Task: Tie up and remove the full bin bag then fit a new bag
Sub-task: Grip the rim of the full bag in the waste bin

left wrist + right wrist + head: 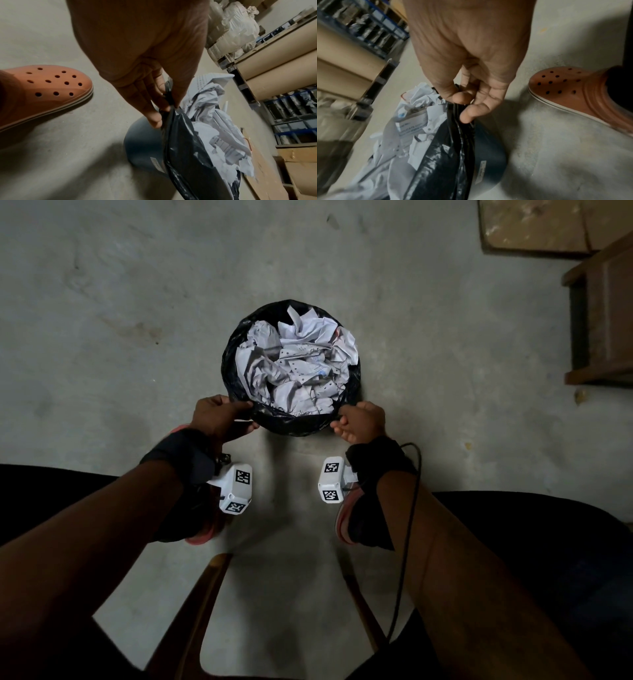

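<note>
A round dark bin point(291, 426) stands on the concrete floor, lined with a black bin bag point(233, 364) that is heaped with crumpled white paper point(294, 361). My left hand point(219, 416) pinches the bag's edge at the near left rim. In the left wrist view the fingers point(154, 108) hold a fold of black bag point(181, 142) above the bin's grey wall point(142, 146). My right hand point(359, 419) pinches the bag's edge at the near right rim; in the right wrist view its thumb and fingers point(465, 105) clamp gathered black plastic point(447, 148). No new bag is in view.
My feet in orange clogs point(42, 92) point(580, 92) stand either side of the bin. A wooden chair frame point(205, 611) sits under me. A wooden piece of furniture point(603, 316) and cardboard point(534, 227) lie at the far right. Shelving point(291, 108) and cardboard boxes line the room.
</note>
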Motion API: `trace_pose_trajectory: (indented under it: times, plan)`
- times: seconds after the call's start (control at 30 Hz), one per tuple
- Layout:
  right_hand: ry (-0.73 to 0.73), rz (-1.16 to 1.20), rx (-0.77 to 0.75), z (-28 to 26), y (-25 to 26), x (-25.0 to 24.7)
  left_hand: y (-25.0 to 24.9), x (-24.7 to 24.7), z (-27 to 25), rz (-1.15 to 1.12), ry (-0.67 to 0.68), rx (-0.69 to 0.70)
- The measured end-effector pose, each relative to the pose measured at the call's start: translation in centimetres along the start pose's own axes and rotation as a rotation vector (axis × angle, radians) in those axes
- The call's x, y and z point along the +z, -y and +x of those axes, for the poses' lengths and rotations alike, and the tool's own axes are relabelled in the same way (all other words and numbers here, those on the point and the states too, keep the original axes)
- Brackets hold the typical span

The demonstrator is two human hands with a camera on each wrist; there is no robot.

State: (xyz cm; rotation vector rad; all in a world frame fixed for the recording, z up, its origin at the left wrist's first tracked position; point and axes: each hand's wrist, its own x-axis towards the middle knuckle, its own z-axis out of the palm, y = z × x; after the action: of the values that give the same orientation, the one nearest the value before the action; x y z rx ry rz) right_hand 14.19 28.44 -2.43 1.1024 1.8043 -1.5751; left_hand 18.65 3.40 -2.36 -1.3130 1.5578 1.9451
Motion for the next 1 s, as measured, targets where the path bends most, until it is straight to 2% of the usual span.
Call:
trace_pose_trajectory:
  times: [0.2, 0.37, 0.47, 0.67, 0.7, 0.73, 0.77, 0.8, 0.87, 0.9, 0.93, 1.0]
  plan:
    - [-0.005, 0.029, -0.011, -1.1, -2.1, 0.8, 2.1, 0.0, -1.2, -0.026, -0.102, -0.025]
    - [-0.011, 0.060, -0.040, -2.0, -3.6, 1.4, 2.9, 0.6, -2.6, -0.107, -0.087, -0.017]
    - [0.016, 0.051, -0.038, -2.3, -3.3, 1.6, 3.0, 1.1, -2.8, -0.044, -0.096, 0.013]
    - [0.027, 0.227, 0.050, -2.6, -1.5, 0.9, 2.4, 2.1, -1.1, -0.353, -0.188, -0.098]
    - [0.022, 0.251, 0.067, -2.7, -1.4, 1.0, 2.2, 2.0, -1.8, -0.110, -0.184, -0.040]
    - [0.024, 0.275, 0.082, -2.8, -1.4, 1.0, 2.4, 1.6, -1.6, 0.232, -0.161, 0.061]
    - [0.025, 0.293, 0.091, -2.9, -1.4, 1.2, 2.4, 1.4, -1.5, 0.359, -0.127, 0.069]
    - [0.022, 0.304, 0.095, -2.9, -1.4, 1.3, 2.4, 1.3, -1.6, 0.293, -0.072, 0.051]
    - [0.002, 0.307, 0.098, -2.7, -1.5, 1.4, 2.5, 0.9, -1.3, -0.153, -0.003, -0.088]
    - [-0.004, 0.305, 0.105, -2.7, -1.6, 1.4, 2.6, 0.5, -0.6, -0.125, -0.026, -0.025]
    - [-0.009, 0.306, 0.113, -2.6, -1.8, 1.5, 2.9, 0.3, -1.2, -0.095, -0.101, -0.020]
    - [-0.021, 0.323, 0.123, -2.5, -2.2, 1.7, 3.4, 0.3, -1.0, -0.054, -0.112, -0.101]
